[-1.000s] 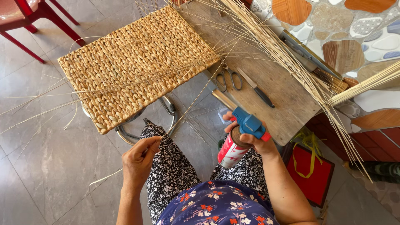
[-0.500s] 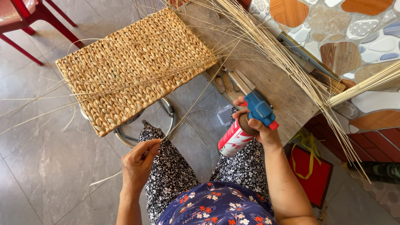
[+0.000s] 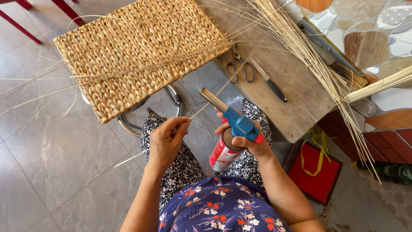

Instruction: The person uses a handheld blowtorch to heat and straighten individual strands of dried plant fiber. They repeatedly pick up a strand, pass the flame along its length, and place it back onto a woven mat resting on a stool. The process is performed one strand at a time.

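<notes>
Right hand [image 3: 246,144] grip: closed around gas torch [image 3: 229,133], lifted off the lap since a second ago, nozzle aimed up-left. Left hand [image 3: 165,139] grip: pinching straw strand [image 3: 206,105], brought near nozzle. Beyond: woven mat [image 3: 137,51]; scissors [image 3: 240,68] on counter [image 3: 296,94].

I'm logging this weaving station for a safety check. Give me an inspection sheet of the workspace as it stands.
Surface: wooden board, grey tiled floor.
Job's things: blue-headed gas torch on a red-and-white can; thin straw strand.
Clutter: woven mat, scissors, knife, loose straw bundle.
Grippers: right hand holds the torch; left hand pinches the strand.
Cables: nothing seen.
Surroundings: red bag, red chair legs.
</notes>
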